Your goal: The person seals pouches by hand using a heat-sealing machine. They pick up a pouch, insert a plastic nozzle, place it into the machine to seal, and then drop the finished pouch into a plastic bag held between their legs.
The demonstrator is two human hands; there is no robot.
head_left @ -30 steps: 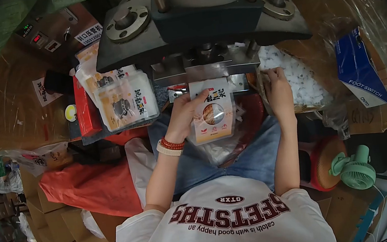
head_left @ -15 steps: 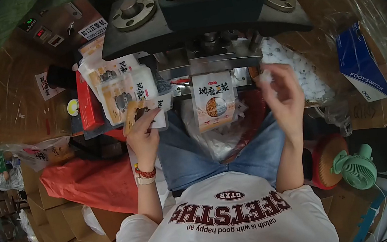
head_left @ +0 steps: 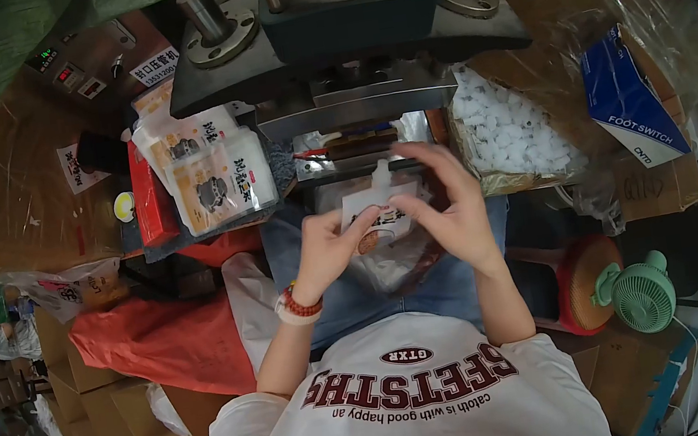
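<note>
Near the front of the press, my left hand (head_left: 331, 247) is closed on the lower left side of a printed spout pouch (head_left: 352, 206). My right hand (head_left: 454, 219) grips the pouch's right side with its thumb in front, while its upper fingers arch near the top. A white plastic spout (head_left: 381, 172) stands up from the pouch's top edge. Part of the pouch's print is covered by my thumbs. Just beyond the hands is the press (head_left: 356, 108), with a brown lower bar (head_left: 363, 145) showing beneath its upper jaw.
Stacked pouches (head_left: 224, 186) lie left of the press, beside a red box (head_left: 153, 192). White spouts (head_left: 509, 120) fill a container on the right. Further right are a blue foot-switch box (head_left: 628, 94) and a green fan (head_left: 644, 301). Clear plastic (head_left: 392, 270) lies at my lap.
My left hand has moved right from the pouch stack, and my right hand has come inward from the spouts. Both now hold one pouch. The pouch that hung from the press is gone from there.
</note>
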